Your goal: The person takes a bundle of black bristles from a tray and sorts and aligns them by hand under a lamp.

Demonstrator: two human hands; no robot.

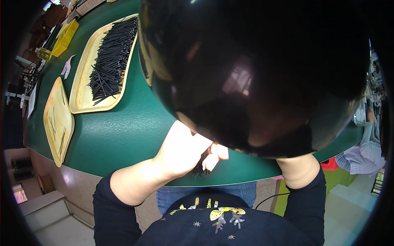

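My left hand (pixel 184 151) rests at the front edge of the green table (pixel 123 131), fingers curled around a small bundle of thin black sticks (pixel 200 169) whose ends poke down past the edge. A large glossy black rounded object (pixel 254 74) fills the upper middle and right of the view and hides whatever lies behind it. My right forearm (pixel 298 170) rises from the lower right and goes in behind that black object, so the right hand itself is hidden.
A yellow tray (pixel 82 100) on the far left holds a big pile of black sticks (pixel 108 57). A smaller yellow tray (pixel 57 119) with a few sticks lies beside it. A yellow bin (pixel 65 36) sits behind. Another person's sleeve (pixel 363 153) shows at the right.
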